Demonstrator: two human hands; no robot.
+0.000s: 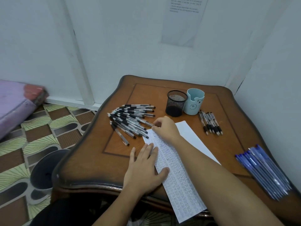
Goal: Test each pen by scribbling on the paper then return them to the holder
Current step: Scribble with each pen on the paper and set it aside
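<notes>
The left hand (144, 167) lies flat on the table (91, 160), fingers straight and a little spread. Its thumb and the fingers next to it press on the left edge of the paper (178, 178); it holds nothing.

The paper is a long strip under both arms. It runs from just beyond the right hand (164, 128) back to the near table edge and hangs a little over it. Most of it is covered with small blue writing. The part to the right of the right wrist is blank.

The right hand reaches forward across the paper, palm down, fingers curled. Its fingertips pinch the near end of one pen (146, 123), which lies on the table at the edge of the pile (130, 118). This pile of clear pens with black grips is spread like a fan just left of the right hand and beyond the left hand.

Beyond the right hand stands the black mesh holder (175, 103), upright, with no pens showing above its rim. The blue cup (194, 101) touches it on the right. Five more black pens (211, 123) lie in a row to the right of the right hand, near the cup. A bundle of blue pens (263, 172) lies far to the right of the right forearm, at the table edge.
</notes>
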